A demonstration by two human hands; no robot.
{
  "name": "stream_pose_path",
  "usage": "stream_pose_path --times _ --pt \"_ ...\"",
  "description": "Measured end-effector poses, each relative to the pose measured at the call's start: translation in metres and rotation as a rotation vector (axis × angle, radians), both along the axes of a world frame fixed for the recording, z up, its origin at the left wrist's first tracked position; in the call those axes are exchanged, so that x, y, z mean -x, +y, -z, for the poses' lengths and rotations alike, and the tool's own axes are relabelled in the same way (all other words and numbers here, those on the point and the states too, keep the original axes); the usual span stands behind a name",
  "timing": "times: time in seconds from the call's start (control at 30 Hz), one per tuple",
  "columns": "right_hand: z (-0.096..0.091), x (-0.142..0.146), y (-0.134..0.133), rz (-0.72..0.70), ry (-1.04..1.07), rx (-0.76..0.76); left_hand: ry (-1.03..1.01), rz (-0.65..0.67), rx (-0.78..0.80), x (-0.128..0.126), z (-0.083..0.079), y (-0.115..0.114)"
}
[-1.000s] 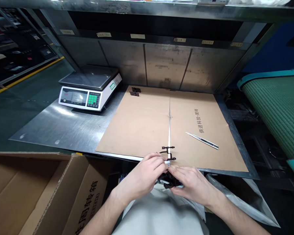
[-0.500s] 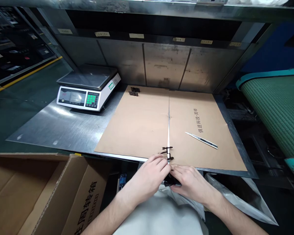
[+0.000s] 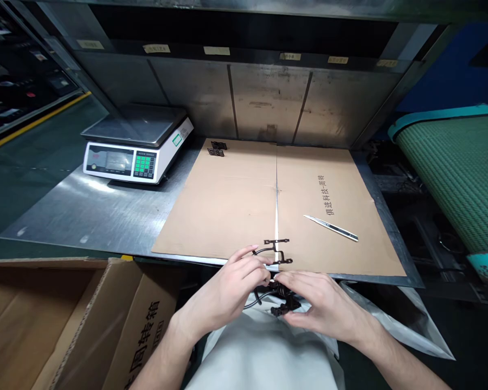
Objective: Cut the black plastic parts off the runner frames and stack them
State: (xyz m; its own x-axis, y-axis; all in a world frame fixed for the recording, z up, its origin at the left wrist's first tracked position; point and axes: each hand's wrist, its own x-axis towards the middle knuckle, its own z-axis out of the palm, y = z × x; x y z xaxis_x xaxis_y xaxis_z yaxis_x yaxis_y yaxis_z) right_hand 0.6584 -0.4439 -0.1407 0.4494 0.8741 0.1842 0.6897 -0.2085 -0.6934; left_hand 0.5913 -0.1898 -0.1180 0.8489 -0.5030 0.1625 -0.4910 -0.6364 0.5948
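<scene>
The black bracket assembly [image 3: 283, 306] sat at the near edge of the cardboard sheet [image 3: 228, 206], with the left hand [image 3: 223, 290] and right hand [image 3: 321, 300] both curled closed on it. It looked light and stiff, but the thin wire [image 3: 250, 304] seemed fragile; the dense central body looked the safest hold.

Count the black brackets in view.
4: two black brackets at the far edge of the cardboard sheet, a third bracket at its near edge, a fourth bracket between the left hand and right hand. Hands may hide more.
</scene>
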Motion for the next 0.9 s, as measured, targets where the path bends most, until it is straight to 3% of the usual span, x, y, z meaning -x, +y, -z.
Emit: stream_pose_path --times 0.57,0.9 --pt "-0.016 -0.001 0.002 0.025 0.214 -0.089 0.058 0.002 0.230 0.002 0.003 0.011" --pt "-0.026 0.005 0.007 0.134 0.375 -0.218 -0.038 -0.069 0.507 0.003 0.023 0.010"
